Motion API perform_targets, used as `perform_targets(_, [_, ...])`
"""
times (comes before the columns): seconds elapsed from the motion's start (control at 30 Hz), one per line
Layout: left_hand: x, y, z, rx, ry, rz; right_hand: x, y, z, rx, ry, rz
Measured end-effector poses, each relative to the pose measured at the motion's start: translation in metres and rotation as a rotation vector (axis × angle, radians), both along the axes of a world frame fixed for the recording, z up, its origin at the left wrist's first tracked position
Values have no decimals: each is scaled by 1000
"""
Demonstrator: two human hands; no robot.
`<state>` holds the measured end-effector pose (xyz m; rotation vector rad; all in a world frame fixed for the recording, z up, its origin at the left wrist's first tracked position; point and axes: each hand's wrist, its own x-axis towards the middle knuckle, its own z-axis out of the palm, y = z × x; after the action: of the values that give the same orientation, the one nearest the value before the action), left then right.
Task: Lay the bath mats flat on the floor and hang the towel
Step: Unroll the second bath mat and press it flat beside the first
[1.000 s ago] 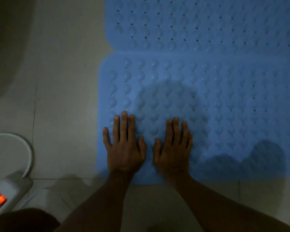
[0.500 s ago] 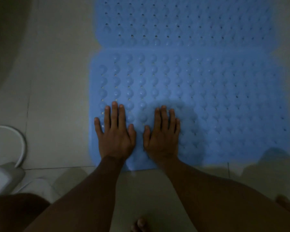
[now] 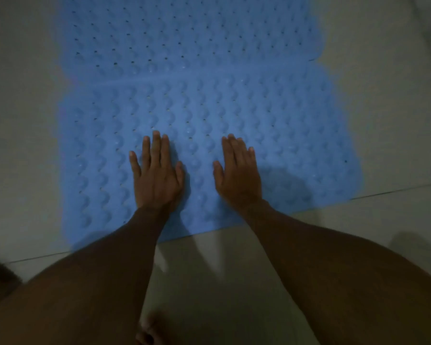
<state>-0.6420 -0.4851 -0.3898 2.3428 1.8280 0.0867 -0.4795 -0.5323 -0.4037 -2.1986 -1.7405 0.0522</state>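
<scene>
Two blue rubber bath mats with bumps and small holes lie on the pale tiled floor. The near mat [image 3: 296, 135] fills the middle of the view, and the far mat [image 3: 189, 33] lies beyond it, their edges meeting along a seam. My left hand [image 3: 157, 175] rests palm down on the near mat, fingers spread. My right hand [image 3: 239, 173] presses flat on the same mat a little to the right, apart from the left hand. Neither hand holds anything. No towel is in view.
Pale floor tiles [image 3: 23, 120] surround the mats, with a grout line [image 3: 396, 189] running along the near mat's front edge. My toes [image 3: 147, 337] show at the bottom, between my forearms.
My hands have slid apart on the near mat, the right one going rightward. The view has shifted right, and the power strip and white cable at the left have left the frame.
</scene>
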Motion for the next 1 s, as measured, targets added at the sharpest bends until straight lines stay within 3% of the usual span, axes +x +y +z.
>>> perform_targets(0.23, [154,-32,-9,20,-73,-86,148,-25,-5,-47,-141,-59])
perform_targets(0.4, [240,-59,-23,-36,-92,-84,218,-41,-23,-50,-139,-42])
perform_targets(0.53, [255,-66,-32,-28,-49,-20,230,-47,-30,-20,-104,3])
perform_targets(0.73, [268,-78,-27,-112,-29,109,246,-61,-22,-170,-138,22])
perform_targets(1.0, [277,-80,-23,-134,11,145,249,-62,-15,-198,-88,15])
